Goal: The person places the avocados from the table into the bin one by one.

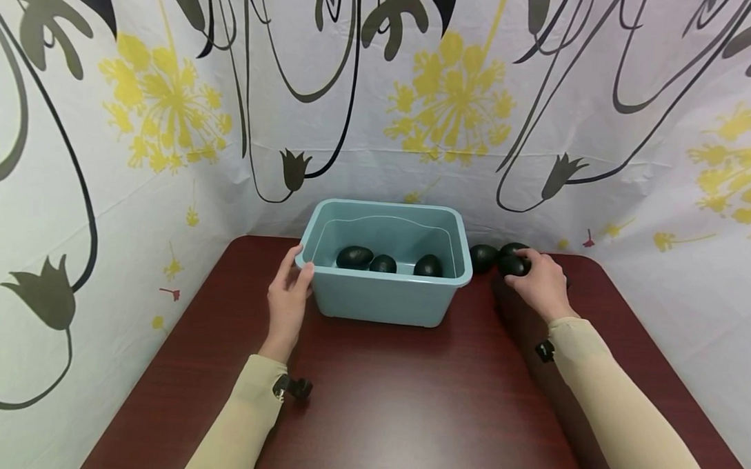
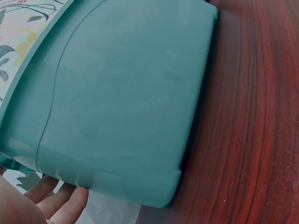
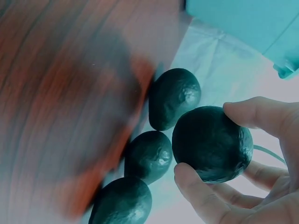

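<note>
A light blue plastic tub [image 1: 382, 298] stands at the far middle of the table, with three dark avocados [image 1: 354, 257] visible inside. My left hand [image 1: 287, 306] holds the tub's near left corner, thumb at the rim; in the left wrist view its fingers [image 2: 74, 205] touch the outer wall. To the right of the tub, my right hand [image 1: 543, 285] pinches one dark avocado [image 3: 212, 144] between thumb and fingers. Close by, three more avocados [image 3: 175, 98] lie in a row at the table's back edge, partly hidden by that hand in the head view.
The dark red wood table [image 1: 369, 407] reaches back to a white cloth with a flower print [image 1: 367, 110] that hangs behind and at both sides. A wrist camera [image 1: 292, 387] sits on the left wrist, another [image 1: 544, 351] on the right.
</note>
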{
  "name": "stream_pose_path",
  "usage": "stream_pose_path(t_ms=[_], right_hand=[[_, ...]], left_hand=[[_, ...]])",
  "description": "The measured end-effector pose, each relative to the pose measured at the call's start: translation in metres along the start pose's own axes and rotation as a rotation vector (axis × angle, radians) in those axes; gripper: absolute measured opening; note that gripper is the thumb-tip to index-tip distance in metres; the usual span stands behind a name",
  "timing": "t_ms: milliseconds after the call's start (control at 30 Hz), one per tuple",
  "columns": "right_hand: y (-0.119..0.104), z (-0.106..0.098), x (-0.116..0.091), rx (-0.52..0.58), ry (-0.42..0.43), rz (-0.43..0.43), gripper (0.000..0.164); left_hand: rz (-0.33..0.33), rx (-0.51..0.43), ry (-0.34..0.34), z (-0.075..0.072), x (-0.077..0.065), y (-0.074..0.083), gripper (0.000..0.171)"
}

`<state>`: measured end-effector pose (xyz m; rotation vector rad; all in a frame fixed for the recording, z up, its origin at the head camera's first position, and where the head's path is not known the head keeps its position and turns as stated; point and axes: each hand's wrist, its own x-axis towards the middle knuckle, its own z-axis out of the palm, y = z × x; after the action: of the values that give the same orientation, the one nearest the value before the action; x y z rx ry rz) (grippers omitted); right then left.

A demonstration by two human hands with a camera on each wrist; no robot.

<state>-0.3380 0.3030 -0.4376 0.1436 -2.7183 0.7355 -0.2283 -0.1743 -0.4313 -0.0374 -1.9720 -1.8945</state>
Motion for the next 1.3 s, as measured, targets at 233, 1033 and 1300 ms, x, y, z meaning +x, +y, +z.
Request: stream_pose_path(t_ms=[233,1033,1300], right_hand=[[-0.006,-0.007,0.000,0.011,0.023,-0.016,0.058],[-0.039,-0.033,-0.006,0.077,0.103,-0.051,0.058],[-0.055,-0.042,-0.007,0.092,0.151,-0.082,0.056]], left_hand=[[-0.003,0.001,0.004,0.000,-0.001,0.000,0.054],[-0.031,0.012,0.020,0.001,-0.002,-0.001,0.052],[-0.002,0.004,0.018,0.001,-0.001,-0.001,0.054]])
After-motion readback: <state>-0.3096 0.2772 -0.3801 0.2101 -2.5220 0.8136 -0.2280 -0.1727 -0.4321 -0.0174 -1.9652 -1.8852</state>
